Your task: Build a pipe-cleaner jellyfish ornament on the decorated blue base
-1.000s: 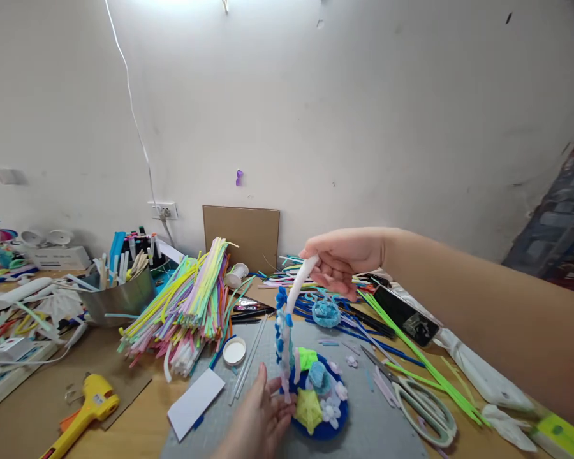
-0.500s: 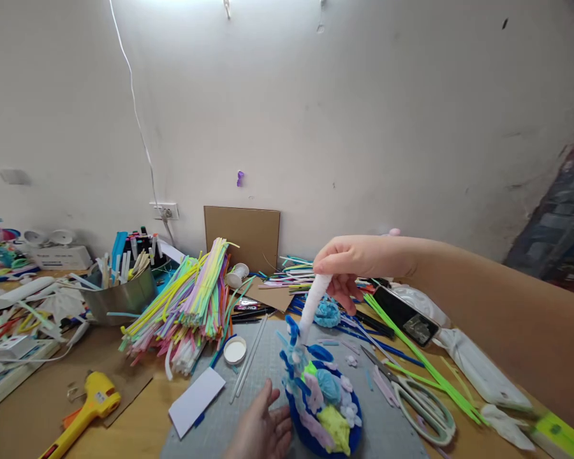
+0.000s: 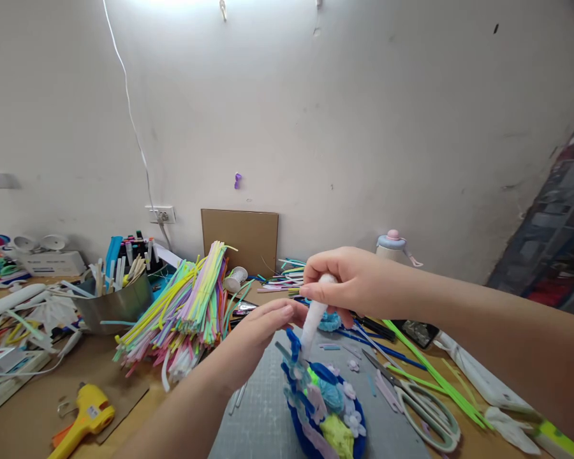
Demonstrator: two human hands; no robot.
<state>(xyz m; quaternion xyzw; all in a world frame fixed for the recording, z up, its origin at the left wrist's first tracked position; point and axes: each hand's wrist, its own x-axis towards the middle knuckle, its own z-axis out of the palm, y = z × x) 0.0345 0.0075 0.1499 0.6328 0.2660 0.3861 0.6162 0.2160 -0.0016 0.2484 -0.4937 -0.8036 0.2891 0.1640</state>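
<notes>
My right hand [image 3: 351, 282] is closed round the top of a fuzzy white pipe-cleaner stem [image 3: 312, 322]. The stem rises from a blue pipe-cleaner craft [image 3: 321, 406] with blue, green, yellow and white pieces, tilted over the grey cutting mat [image 3: 263, 424]. My left hand [image 3: 256, 335] is raised beside the stem, its fingertips reaching towards it just under my right hand. Whether the left fingers touch the stem I cannot make out.
A big bundle of coloured pipe cleaners [image 3: 186, 303] lies to the left, near a metal tin of pens [image 3: 117, 299]. A yellow glue gun [image 3: 83, 417] sits at the front left. Scissors [image 3: 423, 411], green stems [image 3: 428, 370] and a phone [image 3: 414, 331] lie on the right. Cardboard [image 3: 240, 239] leans on the wall.
My left hand left the craft's base and rose to the white stem. My right hand came lower and nearer with the stem, and the craft tipped over towards me.
</notes>
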